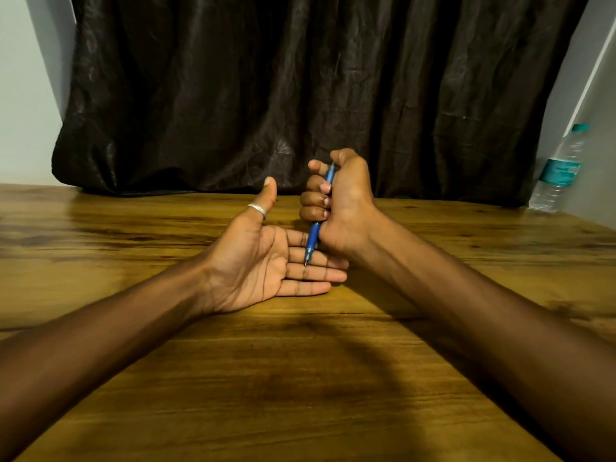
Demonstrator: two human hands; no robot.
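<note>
A: What is on the left?

B: The left hand (263, 261), low over the wooden table (300, 378), palm up. Its four fingers lie straight and close together, pointing right, and the thumb sticks up toward the far side. A silver ring (257, 210) sits on that thumb. The hand holds nothing.

A: And the pen?

B: The blue pen (313, 233) is in the middle, just right of the open palm. It stands steeply, its top leaning far and to the right, its tip pointing down at the left hand's fingers. The tip looks as if it meets a finger, but I cannot tell whether it truly touches.

A: What holds it?

B: The right hand (340, 208), a fist wrapped round the barrel. The fingers curl over the pen from the left. Only the lower grip and tip, and a short piece near the top, show outside the fist.

A: Anything else?

B: A dark curtain (300, 95) hangs along the table's far edge. At the far right a clear water bottle (560, 171) with a teal label and cap stands upright, well apart from both hands.
</note>
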